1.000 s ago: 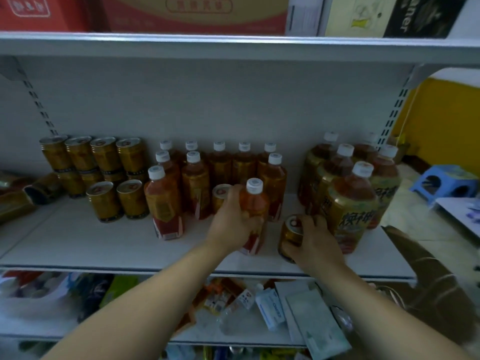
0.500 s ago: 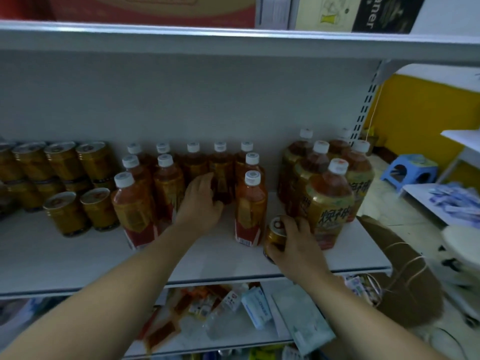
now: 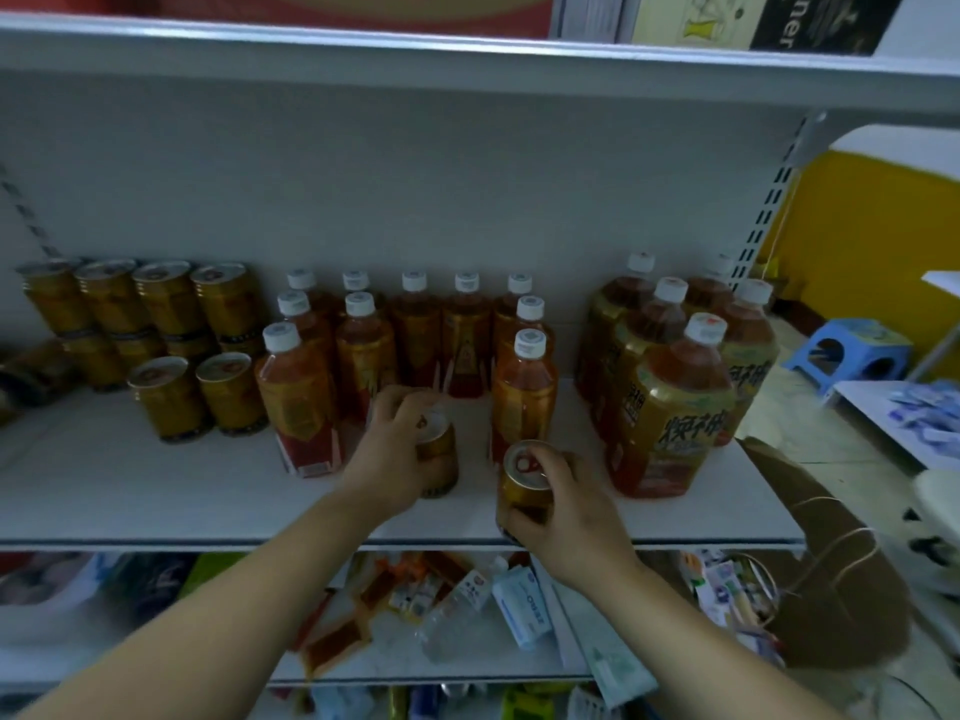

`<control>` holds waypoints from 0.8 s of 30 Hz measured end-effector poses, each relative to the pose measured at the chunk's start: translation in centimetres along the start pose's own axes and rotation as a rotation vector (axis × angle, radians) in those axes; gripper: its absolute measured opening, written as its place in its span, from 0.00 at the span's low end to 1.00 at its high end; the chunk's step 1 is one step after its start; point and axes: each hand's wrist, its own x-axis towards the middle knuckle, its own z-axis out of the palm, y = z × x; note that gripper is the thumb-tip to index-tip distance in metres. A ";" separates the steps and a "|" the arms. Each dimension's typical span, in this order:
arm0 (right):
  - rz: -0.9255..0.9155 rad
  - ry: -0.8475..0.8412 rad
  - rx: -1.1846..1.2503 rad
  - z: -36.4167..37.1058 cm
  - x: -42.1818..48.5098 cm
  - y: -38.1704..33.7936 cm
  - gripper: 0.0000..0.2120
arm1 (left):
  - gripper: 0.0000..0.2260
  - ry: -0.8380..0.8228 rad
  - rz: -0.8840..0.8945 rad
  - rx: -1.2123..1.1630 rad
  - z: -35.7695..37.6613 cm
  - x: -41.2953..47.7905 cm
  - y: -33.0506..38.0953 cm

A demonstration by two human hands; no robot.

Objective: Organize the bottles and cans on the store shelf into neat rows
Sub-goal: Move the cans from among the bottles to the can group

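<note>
At the shelf [image 3: 156, 501] front edge the right hand [image 3: 571, 506] grips one gold can [image 3: 524, 478], the left hand [image 3: 395, 449] a second can [image 3: 439, 452] just before the tea bottles [image 3: 415, 324] — both judged unplaced — while stacked cans [image 3: 156, 304] and large bottles [image 3: 675, 387] already stand grouped.

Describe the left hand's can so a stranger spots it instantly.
On the shelf, find the small white-capped bottles. In the gap among them the left hand grips a gold can, farther back than the second can the right hand holds at the edge.

Left hand [image 3: 395, 452], right hand [image 3: 574, 509] and both forearms [image 3: 249, 589] appear bare, though the light is dim.
</note>
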 end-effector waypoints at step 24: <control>-0.263 -0.217 0.161 21.1 9.6 -25.9 0.32 | 0.37 0.291 -0.556 -0.247 -22.7 -11.2 -22.9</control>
